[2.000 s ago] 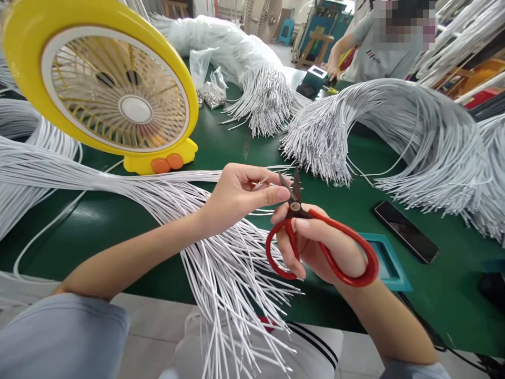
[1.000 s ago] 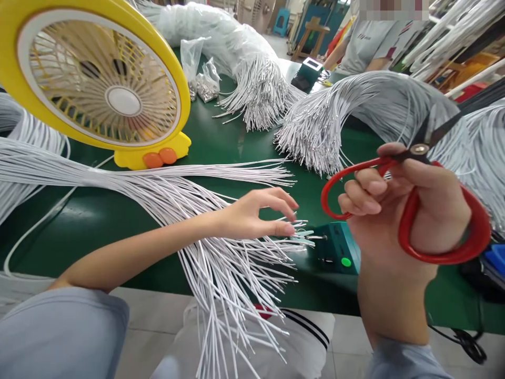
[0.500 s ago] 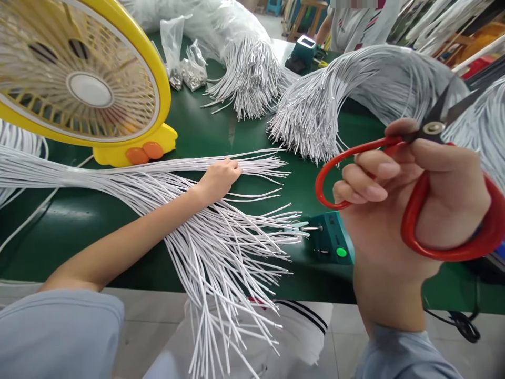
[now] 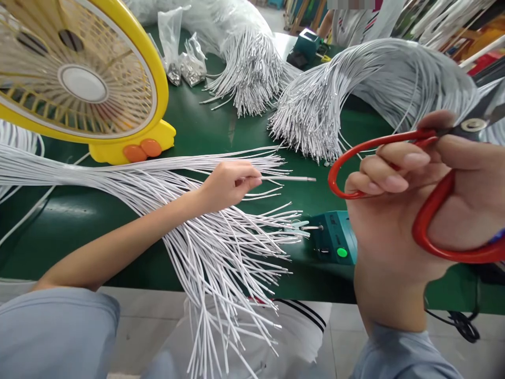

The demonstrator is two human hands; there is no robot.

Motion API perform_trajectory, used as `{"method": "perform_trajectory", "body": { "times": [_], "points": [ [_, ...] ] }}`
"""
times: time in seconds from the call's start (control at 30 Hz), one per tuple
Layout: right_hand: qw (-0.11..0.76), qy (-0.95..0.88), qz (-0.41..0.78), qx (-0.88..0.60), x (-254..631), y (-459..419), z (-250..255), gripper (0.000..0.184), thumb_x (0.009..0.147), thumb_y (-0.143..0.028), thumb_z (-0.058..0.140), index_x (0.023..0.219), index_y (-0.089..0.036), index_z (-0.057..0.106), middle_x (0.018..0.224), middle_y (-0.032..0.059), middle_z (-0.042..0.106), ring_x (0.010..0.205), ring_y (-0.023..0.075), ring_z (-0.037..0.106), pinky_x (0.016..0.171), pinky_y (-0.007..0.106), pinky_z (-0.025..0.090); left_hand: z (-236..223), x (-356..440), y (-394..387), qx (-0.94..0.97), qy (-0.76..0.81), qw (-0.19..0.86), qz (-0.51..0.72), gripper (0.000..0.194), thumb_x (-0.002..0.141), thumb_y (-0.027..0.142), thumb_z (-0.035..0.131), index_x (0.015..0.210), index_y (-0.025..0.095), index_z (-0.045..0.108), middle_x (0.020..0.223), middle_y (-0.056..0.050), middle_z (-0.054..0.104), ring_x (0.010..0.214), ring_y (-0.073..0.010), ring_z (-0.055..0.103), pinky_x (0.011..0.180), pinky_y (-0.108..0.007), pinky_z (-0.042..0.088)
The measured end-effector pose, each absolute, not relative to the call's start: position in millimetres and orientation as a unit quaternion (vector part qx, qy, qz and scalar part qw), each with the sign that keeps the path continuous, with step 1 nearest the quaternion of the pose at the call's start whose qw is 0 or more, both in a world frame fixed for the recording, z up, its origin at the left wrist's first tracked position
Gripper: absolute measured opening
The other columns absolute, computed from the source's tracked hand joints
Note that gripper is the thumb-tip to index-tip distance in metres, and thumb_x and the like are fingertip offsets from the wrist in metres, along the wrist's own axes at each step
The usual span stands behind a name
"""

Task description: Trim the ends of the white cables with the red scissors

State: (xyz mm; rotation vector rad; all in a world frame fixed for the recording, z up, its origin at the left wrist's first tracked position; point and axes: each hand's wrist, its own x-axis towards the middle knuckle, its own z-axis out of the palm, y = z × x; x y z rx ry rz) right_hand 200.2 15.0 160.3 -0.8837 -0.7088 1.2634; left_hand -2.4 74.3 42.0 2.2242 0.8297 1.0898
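My left hand (image 4: 231, 184) pinches one white wire (image 4: 288, 178) between thumb and fingers, its end pointing right. Beneath that hand lies a fanned bundle of white wires (image 4: 221, 247), with many ends hanging over the table's front edge. A straighter strand group (image 4: 189, 161) runs along its far side. Raised at the right, my right hand (image 4: 410, 184) holds red-handled scissors (image 4: 347, 158), its fingers through the loops. Their dark blades stand apart and run toward the right edge of the view. A teal device (image 4: 331, 237) with a green button and a clip sits between the hands.
A yellow fan (image 4: 161, 105) stands at the left. Behind are small bags of metal parts (image 4: 193, 66) and wire bundles (image 4: 256, 73), one arched (image 4: 394, 68) toward the right. Across the green table (image 4: 236, 131) a co-worker (image 4: 355, 26) is partly visible near another device (image 4: 305, 45).
My left hand went from beside the scissors to the far strands and now lifts one wire. The scissors moved right and up in my right hand. The view shifted, exposing the teal device.
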Motion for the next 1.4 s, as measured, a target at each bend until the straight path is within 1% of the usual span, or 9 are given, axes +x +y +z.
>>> {"method": "perform_trajectory", "body": {
  "times": [0.13,0.27,0.3,0.37,0.5,0.63,0.73,1.23,1.4],
  "points": [
    [0.680,-0.308,0.533,-0.399,194,17,158,0.022,0.087,-0.012,0.038,0.085,-0.024,0.056,0.063,-0.0048,0.043,0.048,0.0063,0.042,0.048,0.019,0.038,73,5,40,0.826,0.208,0.282,0.441,0.010,0.085,0.017,0.059,0.080,0.013,0.067,0.068,-0.004,0.063,0.059,-0.0095,0.053,0.053,-0.019,0.042],
    [0.650,-0.396,0.494,-0.420,180,19,141,0.021,0.081,-0.008,0.047,0.093,-0.023,0.056,0.063,-0.0049,0.053,0.051,0.0078,0.049,0.051,0.022,0.042,90,4,24,0.814,0.216,0.255,0.476,0.007,0.082,0.015,0.062,0.077,0.014,0.065,0.068,-0.004,0.062,0.061,-0.0096,0.055,0.054,-0.018,0.045],
    [0.657,-0.428,0.464,-0.412,176,19,134,0.020,0.079,-0.010,0.051,0.094,-0.022,0.056,0.063,-0.0048,0.055,0.051,0.0082,0.050,0.050,0.022,0.043,92,4,24,0.806,0.222,0.243,0.492,0.005,0.082,0.014,0.062,0.078,0.014,0.065,0.069,-0.004,0.062,0.062,-0.0097,0.055,0.055,-0.018,0.046],
    [0.627,-0.485,0.449,-0.414,170,19,120,0.025,0.076,-0.012,0.059,0.099,-0.022,0.057,0.070,-0.0031,0.060,0.058,0.0095,0.056,0.056,0.025,0.048,92,3,26,0.788,0.231,0.237,0.519,0.006,0.083,0.013,0.060,0.084,0.014,0.066,0.072,-0.003,0.062,0.063,-0.0090,0.056,0.055,-0.017,0.047],
    [0.600,-0.516,0.466,-0.397,163,16,102,0.032,0.073,-0.013,0.065,0.101,-0.026,0.057,0.079,-0.0021,0.064,0.070,0.0125,0.062,0.064,0.027,0.052,92,2,29,0.749,0.248,0.313,0.529,0.010,0.084,0.008,0.057,0.086,0.012,0.066,0.067,0.001,0.057,0.050,-0.0042,0.053,0.046,-0.014,0.045],
    [0.609,-0.518,0.474,-0.370,161,13,99,0.032,0.074,-0.011,0.068,0.101,-0.026,0.058,0.079,-0.0035,0.066,0.068,0.0104,0.062,0.067,0.026,0.053,95,0,27,0.693,0.268,0.428,0.514,0.010,0.084,0.008,0.055,0.082,0.011,0.065,0.061,0.004,0.053,0.043,-0.0038,0.053,0.040,-0.014,0.046],
    [0.612,-0.523,0.469,-0.363,159,11,99,0.032,0.074,-0.009,0.068,0.100,-0.026,0.059,0.078,-0.0044,0.067,0.068,0.0091,0.063,0.068,0.024,0.053,97,-1,26,0.681,0.281,0.465,0.490,0.011,0.086,0.010,0.054,0.080,0.010,0.064,0.055,0.004,0.054,0.042,-0.0047,0.053,0.040,-0.014,0.046],
    [0.611,-0.529,0.461,-0.365,157,10,99,0.030,0.074,-0.010,0.069,0.098,-0.023,0.058,0.074,-0.0057,0.063,0.067,0.0071,0.060,0.066,0.022,0.051,99,1,21,0.655,0.285,0.546,0.437,0.016,0.089,0.013,0.048,0.081,0.011,0.061,0.058,0.004,0.053,0.039,-0.0043,0.053,0.034,-0.012,0.042],
    [0.680,-0.501,0.400,-0.356,163,14,106,0.029,0.076,-0.007,0.062,0.100,-0.024,0.058,0.071,-0.0053,0.061,0.063,0.0087,0.058,0.067,0.025,0.049,94,4,29,0.672,0.282,0.520,0.444,0.014,0.088,0.020,0.054,0.082,0.010,0.062,0.062,0.001,0.056,0.045,-0.0067,0.055,0.041,-0.017,0.047]
  ]
}}
